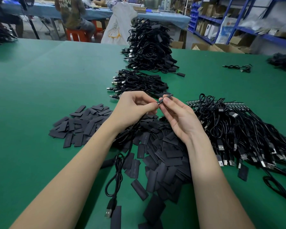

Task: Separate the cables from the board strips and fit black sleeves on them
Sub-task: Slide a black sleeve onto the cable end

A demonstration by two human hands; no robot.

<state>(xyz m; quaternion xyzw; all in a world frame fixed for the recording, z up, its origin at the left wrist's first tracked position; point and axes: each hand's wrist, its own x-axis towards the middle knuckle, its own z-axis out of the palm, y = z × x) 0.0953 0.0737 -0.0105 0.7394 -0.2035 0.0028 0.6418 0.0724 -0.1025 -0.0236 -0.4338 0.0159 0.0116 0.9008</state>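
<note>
Sleeve (167, 97) between both hands' fingertips (155, 105).

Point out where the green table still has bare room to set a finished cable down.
The widest bare table lies left of the sleeves and the finished cables. A smaller patch sits between the tall stack and the loose cable. Under both hands and around the strips it is crowded.
</note>
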